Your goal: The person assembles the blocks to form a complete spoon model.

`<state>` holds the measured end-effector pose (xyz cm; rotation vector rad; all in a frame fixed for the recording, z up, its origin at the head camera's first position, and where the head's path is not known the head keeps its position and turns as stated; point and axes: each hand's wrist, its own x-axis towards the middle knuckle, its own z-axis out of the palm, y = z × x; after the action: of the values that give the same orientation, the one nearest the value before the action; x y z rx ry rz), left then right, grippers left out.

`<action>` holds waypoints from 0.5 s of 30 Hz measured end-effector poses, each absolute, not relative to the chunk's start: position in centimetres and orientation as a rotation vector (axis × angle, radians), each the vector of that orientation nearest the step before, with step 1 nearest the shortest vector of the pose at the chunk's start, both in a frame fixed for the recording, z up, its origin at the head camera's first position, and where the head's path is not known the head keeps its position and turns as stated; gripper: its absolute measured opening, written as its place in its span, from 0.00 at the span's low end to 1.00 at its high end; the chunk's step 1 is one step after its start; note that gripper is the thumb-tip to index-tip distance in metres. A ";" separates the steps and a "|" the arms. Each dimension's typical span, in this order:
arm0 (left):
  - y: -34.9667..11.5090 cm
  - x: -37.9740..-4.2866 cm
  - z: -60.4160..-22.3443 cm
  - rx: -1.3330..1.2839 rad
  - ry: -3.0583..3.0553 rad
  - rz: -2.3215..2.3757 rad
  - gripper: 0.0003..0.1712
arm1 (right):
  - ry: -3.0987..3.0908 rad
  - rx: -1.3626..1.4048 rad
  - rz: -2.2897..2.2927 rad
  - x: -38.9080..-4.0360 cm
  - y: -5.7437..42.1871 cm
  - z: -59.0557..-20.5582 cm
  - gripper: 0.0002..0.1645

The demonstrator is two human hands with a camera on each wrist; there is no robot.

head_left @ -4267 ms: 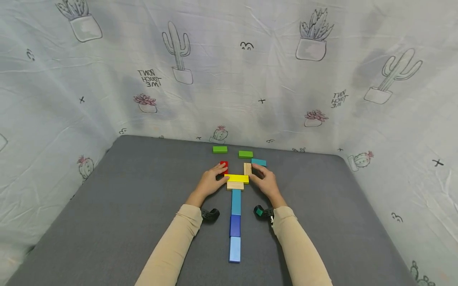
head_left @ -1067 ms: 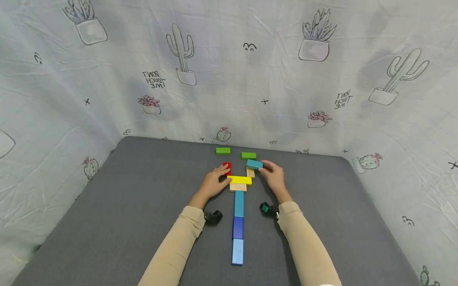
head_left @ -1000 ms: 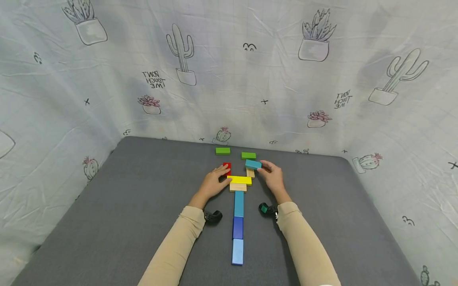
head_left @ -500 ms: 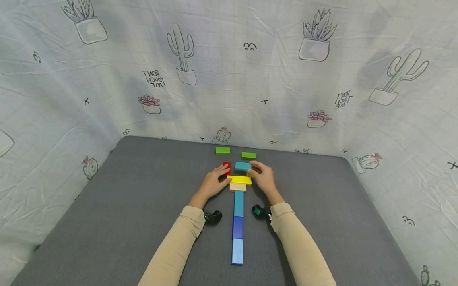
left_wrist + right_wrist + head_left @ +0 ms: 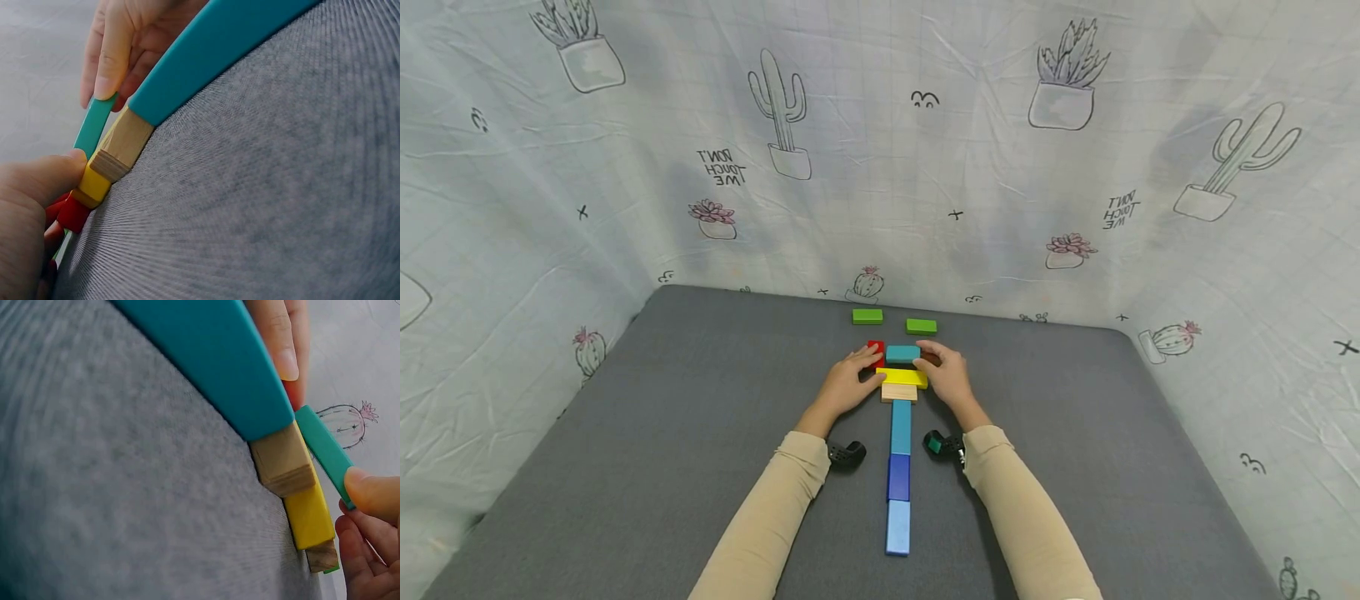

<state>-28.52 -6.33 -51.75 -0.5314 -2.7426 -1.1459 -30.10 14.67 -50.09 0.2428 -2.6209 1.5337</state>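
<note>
My right hand [image 5: 946, 375] pinches a teal block [image 5: 903, 354] by its right end, between thumb and fingers. This block is held level, raised behind the yellow block [image 5: 901, 378], its left end close to the red block [image 5: 876, 353]. My left hand [image 5: 847, 385] rests with extended fingers on the red block, the thumb beside the yellow block's left end. A plain wooden block [image 5: 898, 392] lies against the yellow one. Another wooden block [image 5: 322, 556], beyond the yellow one in the right wrist view, is hidden by my right hand in the head view.
From the wooden block a straight line of blocks runs toward me: teal [image 5: 901, 427], dark blue [image 5: 898, 477] and light blue [image 5: 898, 527]. Two green blocks [image 5: 867, 317] lie apart near the back edge of the grey table [image 5: 715, 400]. A cactus-print cloth [image 5: 865, 167] hangs behind.
My right hand has taken up the teal block from the right side and moved it left and slightly nearer, past the upper wooden block. My left hand has stayed at the red block.
</note>
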 end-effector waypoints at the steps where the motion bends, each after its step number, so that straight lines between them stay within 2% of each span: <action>1: -6.3 -28.5 -51.8 -0.532 -2.740 -1.141 0.29 | -2.625 0.253 1.521 -30.1 14.7 -50.1 0.22; 15: -6.4 -28.5 -51.7 -0.555 -2.727 -1.154 0.29 | -2.703 0.280 1.412 -30.1 14.4 -50.2 0.21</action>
<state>-28.53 -6.36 -51.74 -0.5552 -2.7271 -1.1539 -30.05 14.38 -50.20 0.2802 -2.7035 1.4118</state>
